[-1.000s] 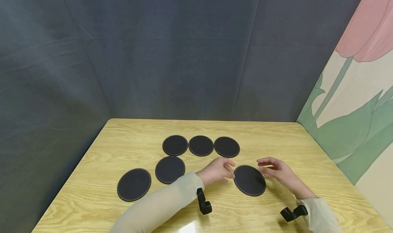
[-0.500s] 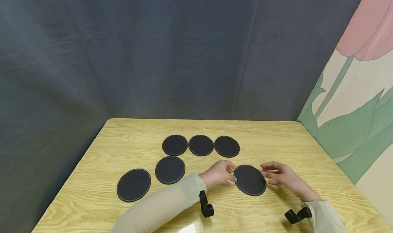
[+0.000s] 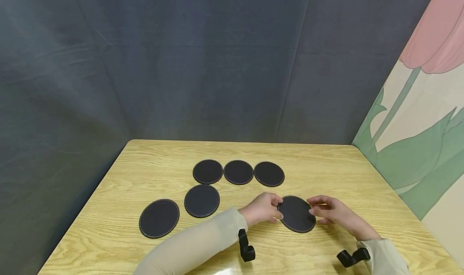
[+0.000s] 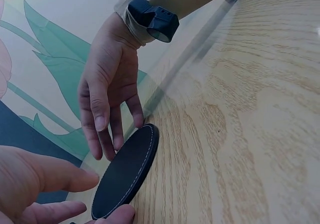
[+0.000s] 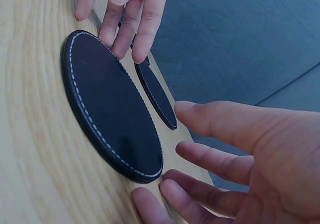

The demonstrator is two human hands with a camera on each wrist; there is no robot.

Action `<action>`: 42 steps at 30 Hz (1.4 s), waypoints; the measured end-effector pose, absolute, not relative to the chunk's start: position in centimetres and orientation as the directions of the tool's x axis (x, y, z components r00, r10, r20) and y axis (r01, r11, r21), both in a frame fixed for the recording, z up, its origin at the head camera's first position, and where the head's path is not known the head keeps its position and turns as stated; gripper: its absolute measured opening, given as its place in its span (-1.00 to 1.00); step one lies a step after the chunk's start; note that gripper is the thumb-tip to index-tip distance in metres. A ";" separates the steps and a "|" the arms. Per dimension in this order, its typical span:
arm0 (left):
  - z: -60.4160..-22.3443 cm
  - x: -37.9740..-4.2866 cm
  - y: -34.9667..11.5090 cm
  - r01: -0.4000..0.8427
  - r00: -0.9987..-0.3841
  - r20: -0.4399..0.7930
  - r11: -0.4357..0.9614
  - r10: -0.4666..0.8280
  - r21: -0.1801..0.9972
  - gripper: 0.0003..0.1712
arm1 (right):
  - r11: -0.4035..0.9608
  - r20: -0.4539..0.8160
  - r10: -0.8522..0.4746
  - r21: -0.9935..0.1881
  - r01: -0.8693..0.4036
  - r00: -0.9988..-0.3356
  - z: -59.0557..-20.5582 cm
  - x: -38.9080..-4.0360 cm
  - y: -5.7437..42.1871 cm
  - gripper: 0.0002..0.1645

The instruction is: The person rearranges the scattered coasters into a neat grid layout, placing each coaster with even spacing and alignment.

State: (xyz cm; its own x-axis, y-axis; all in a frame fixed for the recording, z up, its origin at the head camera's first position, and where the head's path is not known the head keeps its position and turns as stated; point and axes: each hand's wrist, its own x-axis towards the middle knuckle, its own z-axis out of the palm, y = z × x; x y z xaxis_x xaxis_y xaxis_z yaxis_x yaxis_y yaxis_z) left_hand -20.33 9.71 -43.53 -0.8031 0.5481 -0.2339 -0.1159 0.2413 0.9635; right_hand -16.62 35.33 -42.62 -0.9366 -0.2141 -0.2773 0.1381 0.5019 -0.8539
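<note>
A round black coaster (image 3: 297, 214) with pale stitching round its rim lies flat on the wooden table, between my two hands. At its left edge is my left hand (image 3: 262, 208), fingers loosely bent, the tips at or against the rim. My right hand (image 3: 332, 211) is at the opposite edge, also with relaxed fingers. In the right wrist view the fingertips (image 5: 170, 181) of the right hand are close to the coaster's (image 5: 115, 106) rim. From the left wrist view, the left fingertips and the coaster (image 4: 127, 171) nearly meet; exact contact is hard to tell.
Three similar coasters form a row at the back: left (image 3: 208, 171), middle (image 3: 238, 172) and right (image 3: 269, 174). Another coaster (image 3: 201, 201) sits below the left one, and one more (image 3: 159, 218) lies farther left. A dark curtain (image 3: 217, 65) hangs behind the table (image 3: 326, 162).
Both hands have come down slightly toward the near side, closing in on the coaster's edges. The view has shifted a little; the coasters seem to stay in place.
</note>
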 end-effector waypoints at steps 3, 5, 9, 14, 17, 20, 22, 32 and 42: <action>-43.6 -20.3 9.8 -0.121 -0.809 -0.234 0.237 0.539 0.964 -0.44 | 0.507 -0.283 -0.212 -0.850 0.143 -0.935 -42.7 -16.5 35.3 -0.31; -43.6 -20.2 9.9 -0.125 -0.810 -0.233 0.230 0.538 0.965 -0.43 | 0.506 -0.286 -0.212 -0.850 0.145 -0.935 -42.8 -16.5 35.3 -0.31; -43.7 -20.1 10.0 -0.123 -0.812 -0.231 0.230 0.536 0.966 -0.43 | 0.482 -0.285 -0.219 -0.863 0.150 -0.933 -43.0 -16.4 35.3 -0.32; -44.0 -20.2 10.2 -0.102 -0.824 -0.216 0.239 0.524 0.966 -0.47 | 0.474 -0.282 -0.206 -0.866 0.156 -0.937 -43.0 -16.4 35.1 -0.33; -44.0 -20.2 10.2 -0.108 -0.830 -0.212 0.224 0.515 0.968 -0.49 | 0.472 -0.285 -0.185 -0.865 0.170 -0.940 -42.9 -16.4 35.0 -0.35; -44.0 -20.2 10.3 -0.118 -0.834 -0.211 0.209 0.509 0.971 -0.50 | 0.466 -0.287 -0.164 -0.866 0.182 -0.944 -42.8 -16.5 34.8 -0.37; -43.9 -20.2 10.2 -0.118 -0.837 -0.208 0.204 0.507 0.972 -0.49 | 0.462 -0.280 -0.166 -0.869 0.176 -0.945 -42.8 -16.5 34.7 -0.38; -43.8 -20.4 9.9 -0.090 -0.856 -0.191 0.225 0.480 0.970 -0.39 | 0.422 -0.264 -0.195 -0.892 0.162 -0.945 -42.5 -16.9 34.4 -0.40; -44.6 -20.6 9.8 -0.125 -0.873 -0.169 0.124 0.457 0.984 -0.54 | 0.398 -0.252 -0.180 -0.902 0.164 -0.951 -42.8 -17.0 34.0 -0.38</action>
